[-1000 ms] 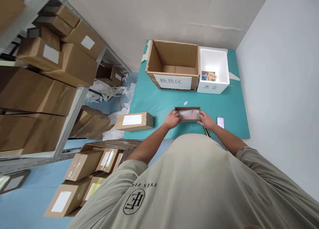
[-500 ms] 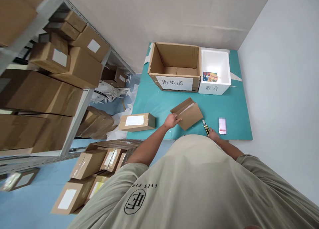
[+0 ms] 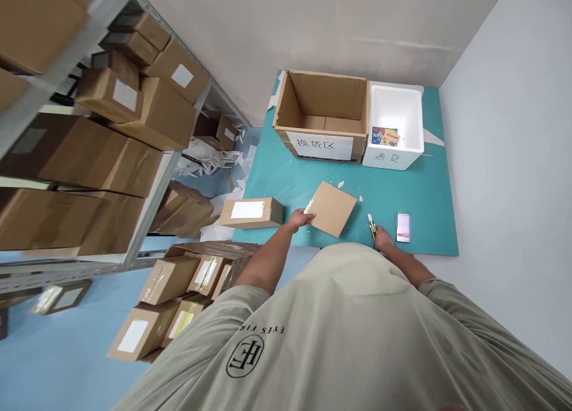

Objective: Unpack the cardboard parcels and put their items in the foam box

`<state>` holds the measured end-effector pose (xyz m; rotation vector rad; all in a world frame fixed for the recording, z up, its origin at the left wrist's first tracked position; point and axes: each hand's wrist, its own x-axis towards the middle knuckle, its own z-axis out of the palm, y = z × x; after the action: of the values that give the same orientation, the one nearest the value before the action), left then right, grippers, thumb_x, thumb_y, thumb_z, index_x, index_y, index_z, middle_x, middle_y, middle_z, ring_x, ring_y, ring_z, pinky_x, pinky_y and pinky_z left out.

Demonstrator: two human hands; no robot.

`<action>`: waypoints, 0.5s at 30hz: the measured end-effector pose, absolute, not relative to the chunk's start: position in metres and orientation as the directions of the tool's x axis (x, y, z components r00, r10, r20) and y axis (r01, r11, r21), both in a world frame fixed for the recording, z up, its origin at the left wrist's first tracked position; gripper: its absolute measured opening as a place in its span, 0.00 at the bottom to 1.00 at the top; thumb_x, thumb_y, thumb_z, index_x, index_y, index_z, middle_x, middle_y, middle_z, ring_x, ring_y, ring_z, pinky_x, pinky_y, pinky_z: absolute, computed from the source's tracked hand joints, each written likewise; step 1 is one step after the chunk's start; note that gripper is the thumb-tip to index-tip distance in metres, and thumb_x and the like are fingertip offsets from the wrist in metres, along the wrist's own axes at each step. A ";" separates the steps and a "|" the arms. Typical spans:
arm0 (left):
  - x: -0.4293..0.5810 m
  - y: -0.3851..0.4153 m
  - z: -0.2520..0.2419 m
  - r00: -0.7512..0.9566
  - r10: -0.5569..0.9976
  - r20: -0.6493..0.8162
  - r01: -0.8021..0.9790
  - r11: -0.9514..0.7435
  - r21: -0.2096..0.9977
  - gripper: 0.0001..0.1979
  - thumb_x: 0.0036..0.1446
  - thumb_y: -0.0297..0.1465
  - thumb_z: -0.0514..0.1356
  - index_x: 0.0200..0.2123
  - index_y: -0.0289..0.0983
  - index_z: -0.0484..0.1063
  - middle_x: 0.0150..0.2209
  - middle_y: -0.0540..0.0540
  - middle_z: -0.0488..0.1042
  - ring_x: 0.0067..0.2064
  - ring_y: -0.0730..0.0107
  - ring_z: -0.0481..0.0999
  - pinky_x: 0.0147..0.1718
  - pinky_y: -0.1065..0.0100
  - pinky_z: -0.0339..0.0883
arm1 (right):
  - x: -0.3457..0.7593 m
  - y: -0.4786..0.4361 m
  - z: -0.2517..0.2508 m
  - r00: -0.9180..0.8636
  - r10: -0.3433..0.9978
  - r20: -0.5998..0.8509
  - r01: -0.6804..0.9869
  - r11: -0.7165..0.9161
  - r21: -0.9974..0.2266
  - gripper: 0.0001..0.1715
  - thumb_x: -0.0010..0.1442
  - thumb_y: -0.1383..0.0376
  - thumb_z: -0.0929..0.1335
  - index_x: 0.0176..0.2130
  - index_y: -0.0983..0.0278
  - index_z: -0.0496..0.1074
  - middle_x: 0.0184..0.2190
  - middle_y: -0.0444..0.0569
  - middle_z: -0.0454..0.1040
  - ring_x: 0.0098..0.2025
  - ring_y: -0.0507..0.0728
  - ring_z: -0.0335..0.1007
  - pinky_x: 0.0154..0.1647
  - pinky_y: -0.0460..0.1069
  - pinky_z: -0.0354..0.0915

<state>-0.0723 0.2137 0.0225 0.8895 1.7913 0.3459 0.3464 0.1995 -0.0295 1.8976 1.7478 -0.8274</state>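
A flat piece of brown cardboard (image 3: 331,208) lies on the teal mat (image 3: 429,220), a little below the middle of the frame, and it is turned so that one corner points to the left. The person's left hand (image 3: 298,220) is at this left corner, and its fingers (image 3: 308,217) touch the edge, but I cannot tell if they really pinch the cardboard or only rest on it. The right hand (image 3: 382,238) is lower and more to the right, near the cardboard but not touching it. A yellow and black box cutter (image 3: 372,227) comes out from under this hand with its blade end pointing up, and I cannot tell if the hand is closed around it. A phone (image 3: 403,227) lies on the mat just right of this hand. Near the top of the mat stands an open cardboard carton (image 3: 326,95) with a white label (image 3: 319,145) with Chinese characters on its front. Touching its right side is a white foam box (image 3: 393,158) with colourful printed packages (image 3: 384,136) inside. Left of the left hand, a taped carton (image 3: 250,213) lies at the mat edge. Metal shelves (image 3: 154,202) with brown cartons fill the upper left of the frame, and more cartons (image 3: 170,280) are stacked at lower left on the blue floor (image 3: 58,351).
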 end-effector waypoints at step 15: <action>0.036 0.172 0.030 -0.015 0.872 -0.490 0.956 0.156 0.247 0.71 0.53 0.56 0.78 0.89 0.44 0.46 0.88 0.21 0.32 0.87 0.13 0.33 0.75 0.14 0.42 | 0.350 0.199 -0.016 0.026 0.643 -0.765 0.970 -0.202 -0.136 0.21 0.74 0.65 0.71 0.64 0.65 0.75 0.57 0.67 0.85 0.58 0.70 0.83 0.53 0.56 0.72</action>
<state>0.0364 0.1721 0.0301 1.7334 1.9034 -0.2064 0.3498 0.1987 -0.0162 1.8836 1.6361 -1.0217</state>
